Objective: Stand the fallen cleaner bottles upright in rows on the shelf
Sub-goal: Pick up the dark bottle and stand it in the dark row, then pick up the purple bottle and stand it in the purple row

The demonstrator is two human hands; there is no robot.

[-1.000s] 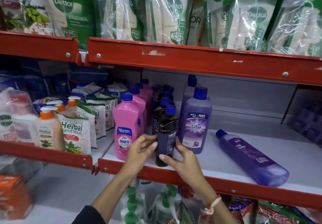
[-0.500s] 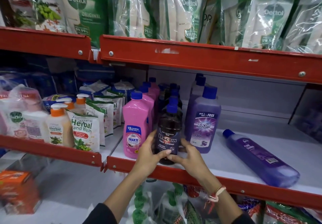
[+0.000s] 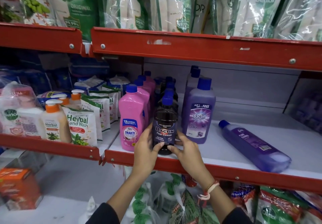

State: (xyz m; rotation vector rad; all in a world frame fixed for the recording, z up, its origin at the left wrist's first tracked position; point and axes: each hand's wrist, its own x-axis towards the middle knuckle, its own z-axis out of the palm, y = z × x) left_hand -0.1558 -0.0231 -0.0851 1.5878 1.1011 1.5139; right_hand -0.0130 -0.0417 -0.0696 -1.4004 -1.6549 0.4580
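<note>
While we look down from the head camera, our left hand and right hand cup the dark Bactin floor cleaner bottle from either side, fingers curled round its lower body and thumbs on the label. It stands upright at the front edge of the white shelf, between the pink Shakti bottle and the upright purple Bactin bottle, heading its own row. Well to the right, a purple floor cleaner bottle lies on its side, cap pointing back.
</note>
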